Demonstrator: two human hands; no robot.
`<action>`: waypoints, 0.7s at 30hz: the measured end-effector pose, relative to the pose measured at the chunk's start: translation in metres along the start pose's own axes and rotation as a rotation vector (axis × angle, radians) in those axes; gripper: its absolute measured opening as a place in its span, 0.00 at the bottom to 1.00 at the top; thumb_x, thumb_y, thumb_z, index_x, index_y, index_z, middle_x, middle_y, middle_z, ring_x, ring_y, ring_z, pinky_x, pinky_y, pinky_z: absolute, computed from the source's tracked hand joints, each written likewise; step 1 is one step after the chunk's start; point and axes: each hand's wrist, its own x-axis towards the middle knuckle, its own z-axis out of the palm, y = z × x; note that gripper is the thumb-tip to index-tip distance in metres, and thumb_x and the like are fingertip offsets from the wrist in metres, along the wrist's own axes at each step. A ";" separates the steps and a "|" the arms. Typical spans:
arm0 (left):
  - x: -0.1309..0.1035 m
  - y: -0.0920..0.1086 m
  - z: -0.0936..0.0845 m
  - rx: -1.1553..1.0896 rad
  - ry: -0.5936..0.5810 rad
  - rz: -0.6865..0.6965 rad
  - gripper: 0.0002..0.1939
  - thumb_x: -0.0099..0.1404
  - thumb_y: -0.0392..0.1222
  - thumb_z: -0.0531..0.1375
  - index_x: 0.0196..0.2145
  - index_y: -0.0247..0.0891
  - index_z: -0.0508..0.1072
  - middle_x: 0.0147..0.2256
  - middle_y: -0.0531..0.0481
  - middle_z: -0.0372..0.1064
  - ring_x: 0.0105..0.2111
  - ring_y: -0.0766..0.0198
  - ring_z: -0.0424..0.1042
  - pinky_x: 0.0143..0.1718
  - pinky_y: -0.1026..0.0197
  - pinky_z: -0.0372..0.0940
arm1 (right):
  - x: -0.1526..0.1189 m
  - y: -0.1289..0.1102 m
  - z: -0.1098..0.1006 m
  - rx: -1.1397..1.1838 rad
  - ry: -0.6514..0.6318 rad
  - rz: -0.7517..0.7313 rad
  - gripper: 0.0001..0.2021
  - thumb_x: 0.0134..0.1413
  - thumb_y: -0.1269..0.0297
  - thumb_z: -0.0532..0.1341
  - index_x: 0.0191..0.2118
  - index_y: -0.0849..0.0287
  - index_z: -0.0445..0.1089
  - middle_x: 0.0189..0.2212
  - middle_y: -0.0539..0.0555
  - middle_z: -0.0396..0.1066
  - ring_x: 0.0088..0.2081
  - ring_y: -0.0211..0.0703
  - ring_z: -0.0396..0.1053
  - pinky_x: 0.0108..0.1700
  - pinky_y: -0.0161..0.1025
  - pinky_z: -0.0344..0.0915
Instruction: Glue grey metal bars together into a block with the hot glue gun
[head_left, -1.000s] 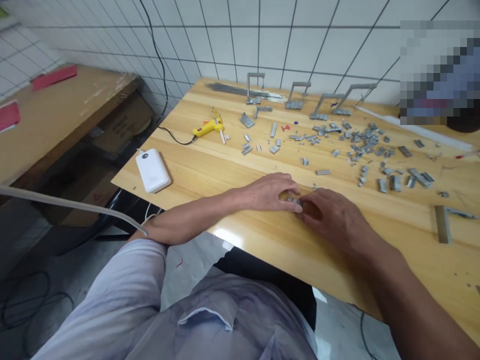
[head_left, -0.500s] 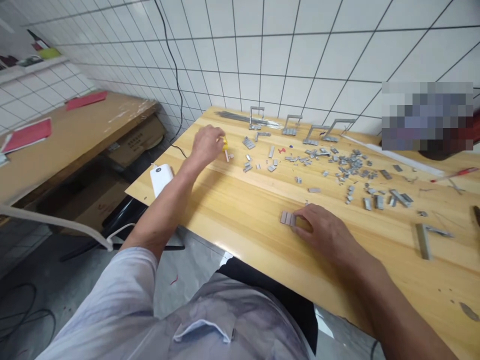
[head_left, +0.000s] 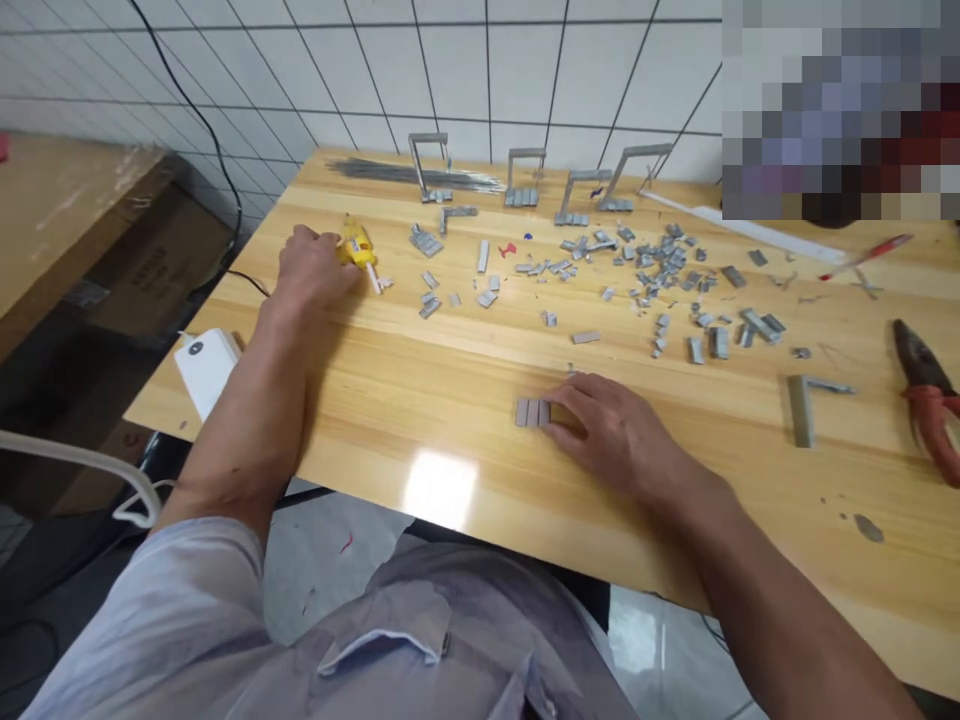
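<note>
Grey strips (head_left: 529, 412) touch the right hand (head_left: 622, 428), a glue gun (head_left: 360, 243) the left hand (head_left: 309, 266).

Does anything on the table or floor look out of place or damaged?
A dark patch stands out against the pale table near the pliers; stain or damage, I cannot tell. A stray red scrap lies on the floor.

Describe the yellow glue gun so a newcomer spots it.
On the light wooden table, find the bundle of thin grey metal rods near the far left corner. Below it in view, the left hand partly covers the yellow glue gun, the only bright yellow tool there.
</note>
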 end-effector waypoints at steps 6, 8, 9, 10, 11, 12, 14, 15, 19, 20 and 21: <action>-0.005 0.031 -0.008 0.304 -0.192 -0.214 0.28 0.63 0.58 0.61 0.51 0.31 0.73 0.46 0.38 0.71 0.55 0.44 0.63 0.57 0.41 0.52 | 0.002 0.009 0.002 0.022 0.101 0.021 0.10 0.67 0.63 0.61 0.48 0.60 0.76 0.41 0.59 0.79 0.39 0.53 0.78 0.40 0.47 0.74; -0.008 0.046 -0.010 0.340 -0.198 -0.250 0.28 0.61 0.51 0.63 0.53 0.29 0.72 0.51 0.30 0.72 0.55 0.37 0.66 0.56 0.39 0.54 | 0.003 0.011 0.003 0.038 0.132 0.017 0.11 0.67 0.62 0.61 0.50 0.60 0.76 0.42 0.59 0.79 0.41 0.54 0.79 0.40 0.48 0.75; -0.010 0.053 -0.011 0.372 -0.213 -0.269 0.28 0.61 0.48 0.62 0.56 0.29 0.71 0.53 0.27 0.71 0.55 0.35 0.67 0.56 0.39 0.56 | 0.004 0.011 0.003 0.048 0.156 0.012 0.12 0.67 0.62 0.60 0.50 0.59 0.76 0.42 0.59 0.79 0.42 0.55 0.80 0.41 0.49 0.75; -0.013 0.059 -0.013 0.385 -0.220 -0.277 0.29 0.62 0.46 0.62 0.58 0.30 0.70 0.54 0.26 0.71 0.55 0.35 0.69 0.56 0.39 0.57 | 0.005 0.011 0.003 0.058 0.179 0.005 0.12 0.67 0.62 0.60 0.51 0.58 0.76 0.42 0.59 0.79 0.43 0.55 0.80 0.41 0.49 0.76; -0.015 0.065 -0.015 0.383 -0.212 -0.276 0.29 0.62 0.44 0.62 0.59 0.31 0.69 0.55 0.26 0.71 0.55 0.35 0.70 0.56 0.40 0.58 | 0.006 0.010 0.002 0.067 0.200 -0.002 0.12 0.67 0.62 0.60 0.51 0.57 0.76 0.42 0.59 0.79 0.43 0.55 0.80 0.42 0.49 0.76; -0.018 0.071 -0.018 0.369 -0.200 -0.277 0.29 0.62 0.43 0.62 0.59 0.32 0.68 0.55 0.27 0.71 0.55 0.36 0.70 0.56 0.41 0.59 | 0.008 0.009 0.001 0.074 0.219 -0.007 0.11 0.66 0.63 0.60 0.51 0.56 0.76 0.41 0.58 0.80 0.42 0.54 0.80 0.42 0.49 0.76; -0.023 0.083 -0.025 0.313 -0.138 -0.259 0.27 0.64 0.41 0.61 0.60 0.35 0.68 0.55 0.30 0.72 0.53 0.39 0.71 0.54 0.44 0.61 | 0.009 0.007 -0.002 0.080 0.245 -0.011 0.11 0.66 0.63 0.61 0.50 0.55 0.76 0.40 0.57 0.80 0.40 0.52 0.80 0.41 0.48 0.77; -0.026 0.089 -0.030 0.283 -0.097 -0.247 0.25 0.64 0.41 0.60 0.59 0.36 0.68 0.54 0.32 0.73 0.52 0.41 0.72 0.53 0.46 0.62 | 0.010 0.006 -0.004 0.080 0.254 -0.006 0.10 0.66 0.63 0.61 0.49 0.54 0.76 0.40 0.57 0.80 0.39 0.52 0.80 0.41 0.48 0.77; -0.038 0.119 -0.050 0.127 0.045 -0.076 0.08 0.69 0.43 0.59 0.44 0.40 0.73 0.42 0.41 0.76 0.43 0.49 0.73 0.45 0.51 0.64 | 0.013 0.003 -0.011 0.086 0.320 0.007 0.08 0.66 0.63 0.62 0.48 0.53 0.75 0.38 0.55 0.80 0.36 0.49 0.79 0.39 0.47 0.76; -0.042 0.128 -0.054 0.057 0.060 0.008 0.07 0.70 0.46 0.59 0.39 0.40 0.72 0.38 0.44 0.75 0.40 0.52 0.73 0.43 0.53 0.63 | 0.014 0.002 -0.013 0.085 0.351 0.000 0.07 0.66 0.64 0.62 0.48 0.53 0.75 0.38 0.55 0.80 0.36 0.48 0.79 0.39 0.46 0.76; -0.048 0.138 -0.057 -0.030 0.069 0.083 0.09 0.71 0.48 0.59 0.36 0.41 0.71 0.35 0.47 0.74 0.36 0.55 0.71 0.41 0.54 0.63 | 0.014 0.000 -0.015 0.079 0.384 -0.011 0.07 0.66 0.64 0.62 0.47 0.54 0.75 0.38 0.55 0.80 0.35 0.47 0.78 0.38 0.46 0.75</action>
